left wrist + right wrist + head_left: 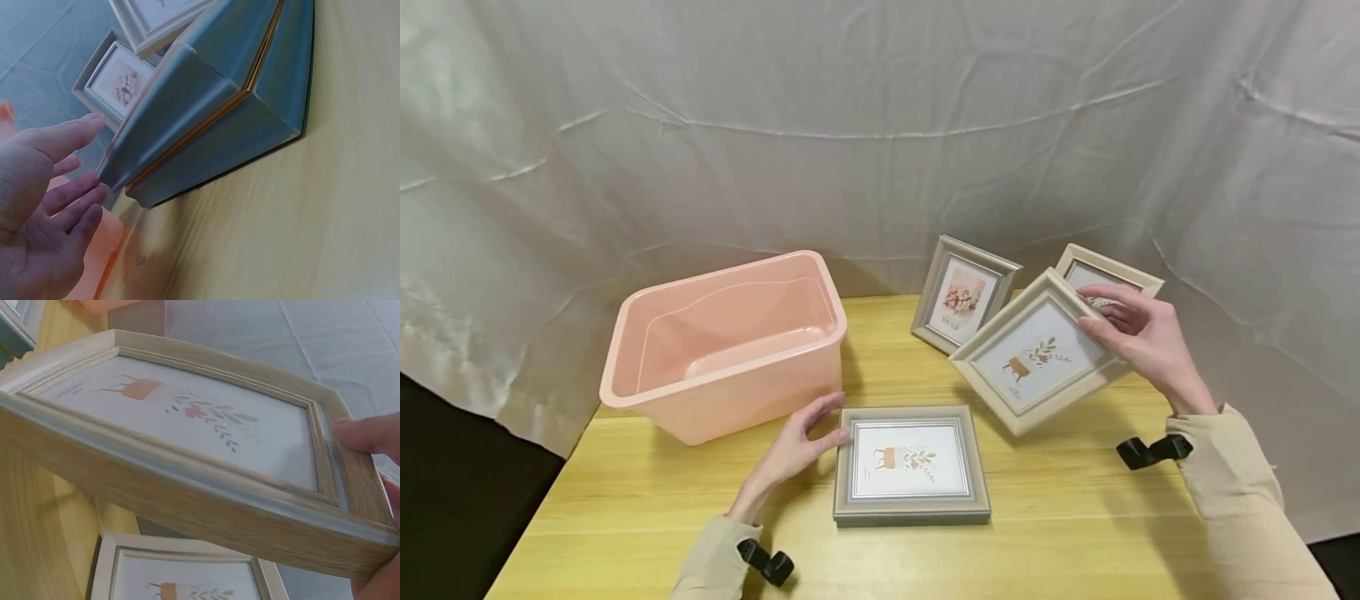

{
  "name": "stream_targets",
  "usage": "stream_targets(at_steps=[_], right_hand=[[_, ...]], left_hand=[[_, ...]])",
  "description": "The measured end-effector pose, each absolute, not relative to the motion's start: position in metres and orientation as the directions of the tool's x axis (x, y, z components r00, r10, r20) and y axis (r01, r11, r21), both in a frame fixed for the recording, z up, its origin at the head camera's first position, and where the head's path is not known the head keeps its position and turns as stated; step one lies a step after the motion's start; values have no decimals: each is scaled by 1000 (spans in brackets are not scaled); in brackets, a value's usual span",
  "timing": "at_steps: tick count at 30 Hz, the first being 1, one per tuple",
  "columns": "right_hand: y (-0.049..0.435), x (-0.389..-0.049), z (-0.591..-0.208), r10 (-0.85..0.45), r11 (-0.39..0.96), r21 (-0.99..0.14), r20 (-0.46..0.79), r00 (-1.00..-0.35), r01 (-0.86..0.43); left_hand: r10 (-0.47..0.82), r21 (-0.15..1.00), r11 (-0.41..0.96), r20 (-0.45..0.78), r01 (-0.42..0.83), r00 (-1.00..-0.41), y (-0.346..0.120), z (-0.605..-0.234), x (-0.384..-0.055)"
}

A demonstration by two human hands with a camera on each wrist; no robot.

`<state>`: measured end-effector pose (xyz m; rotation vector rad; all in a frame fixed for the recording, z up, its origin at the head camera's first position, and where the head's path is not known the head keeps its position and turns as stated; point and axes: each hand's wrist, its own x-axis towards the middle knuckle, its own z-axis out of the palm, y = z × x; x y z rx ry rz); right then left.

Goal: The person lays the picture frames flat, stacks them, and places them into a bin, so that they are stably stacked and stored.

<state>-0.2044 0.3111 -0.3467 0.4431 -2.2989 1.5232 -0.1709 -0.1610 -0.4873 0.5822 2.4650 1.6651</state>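
Note:
My right hand (1142,337) pinches a beige picture frame (1037,360) by its right end, thumb on the front border and fingers behind. The frame is tilted, its flower-and-stool print facing up; in the right wrist view the same frame (187,419) fills much of the picture. My left hand (797,442) is at the left side of a stack of two grey picture frames (912,460) lying flat. Its fingers are loosely extended, with fingertips right at the stack's corner in the left wrist view, where a gold line (187,140) runs between the two frames.
A pink plastic bin (752,396) stands at the left on the wooden table (1037,533). Toward the back a silver-grey picture frame (962,298) with a flower print leans upright. Another beige frame (1112,268) is partly hidden behind the held one. A grey curtain (880,125) hangs behind.

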Motion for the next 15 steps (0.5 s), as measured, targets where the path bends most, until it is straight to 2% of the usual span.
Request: stream_targets(at_steps=[6,12,15], right_hand=[[303,-203,-351,-56,204,-846,492,-869,-492],[301,-199,-350,-22,236,-847,485,-874,-476],[301,-196,-347,2,206,-865,467,-884,-457]], left_hand=[[360,906,320,152,275,-920,-158,-484,-170],[349,903,323,164,283,-922,-155,-480,-169],[348,902,326,165,284,-923,-154,-479,-169]])
